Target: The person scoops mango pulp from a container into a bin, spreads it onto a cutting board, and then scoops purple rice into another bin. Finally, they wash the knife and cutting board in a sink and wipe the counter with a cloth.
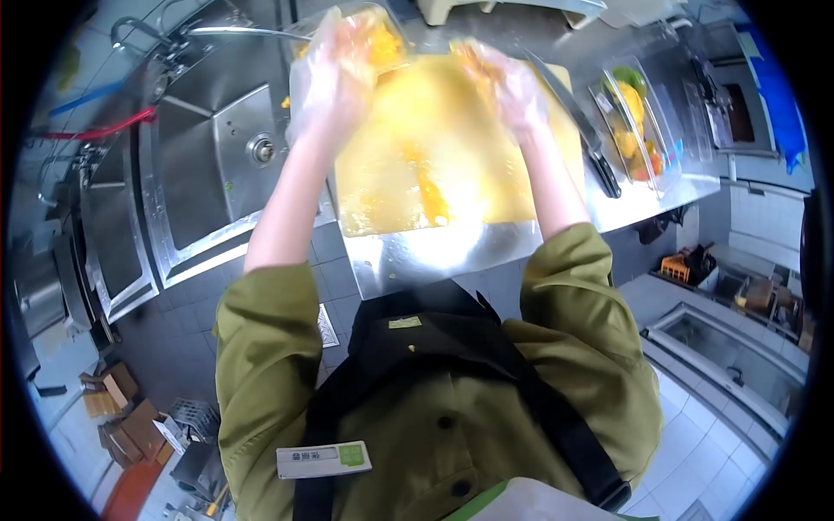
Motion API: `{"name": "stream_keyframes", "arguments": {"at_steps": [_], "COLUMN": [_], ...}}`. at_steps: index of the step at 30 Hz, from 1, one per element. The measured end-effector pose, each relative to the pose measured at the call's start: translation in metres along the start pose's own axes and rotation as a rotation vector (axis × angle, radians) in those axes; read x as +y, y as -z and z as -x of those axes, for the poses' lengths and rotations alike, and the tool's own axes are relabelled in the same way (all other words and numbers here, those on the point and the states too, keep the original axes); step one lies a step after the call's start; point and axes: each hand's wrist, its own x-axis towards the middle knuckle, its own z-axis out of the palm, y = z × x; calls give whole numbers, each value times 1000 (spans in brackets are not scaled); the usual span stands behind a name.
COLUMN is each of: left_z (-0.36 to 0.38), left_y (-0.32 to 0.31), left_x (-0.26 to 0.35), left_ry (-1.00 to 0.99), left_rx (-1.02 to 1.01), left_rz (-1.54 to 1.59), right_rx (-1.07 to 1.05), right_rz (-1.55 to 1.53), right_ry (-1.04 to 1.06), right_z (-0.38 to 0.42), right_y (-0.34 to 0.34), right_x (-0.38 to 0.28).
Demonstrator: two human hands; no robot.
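My left hand (334,91), in a clear plastic glove, is blurred and overlaps the left side of a clear container (407,54) at the board's far left corner. Chopped orange-yellow fruit (382,42) lies in that container. Over the far right of the yellow cutting board (512,187), my gloved right hand (512,91) is closed around orange fruit pieces (473,62), their exact shape smeared by motion. A strip of orange pulp (430,198) and juice lie on the board's near half. Just right of my right hand, a black-handled knife (591,135) rests along the board's right edge.
To the right stands a clear bin (638,130) with yellow, green and orange fruit. A steel sink (221,165) with a drain lies to the left, its faucet (248,32) reaching toward the board. A pale plastic stand (512,9) is at the back.
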Motion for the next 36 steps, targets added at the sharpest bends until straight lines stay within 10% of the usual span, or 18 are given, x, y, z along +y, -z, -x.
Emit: {"name": "stream_keyframes", "arguments": {"at_steps": [3,5,9,12,15,18,22,36], "left_z": [35,34,31,31,46,63,79,105], "left_y": [0,30,33,19,29,40,-15,7], "left_x": [-25,-67,-94,-93,-112,-107,-58,-86], "left_ry": [157,266,92,315,-2,-61,499,188], "left_rx": [-136,-238,-61,-244,-440,-397,-79,126], "left_rz": [-417,-1170,-1334,-1389,-1276,-1329,-1199,-1407], "right_rx": [145,68,249,139,202,439,288,-101], "right_rz": [-620,-113,106,-5,154,813,1197,1012], "right_ry": [-582,-320,-518,-434,-499,211,88,-102], "right_z": [57,79,61,52,72,107,135,112], "right_y": [12,27,47,63,84,130,175,173], "right_x": [19,58,15,36,25,63,83,48]}}
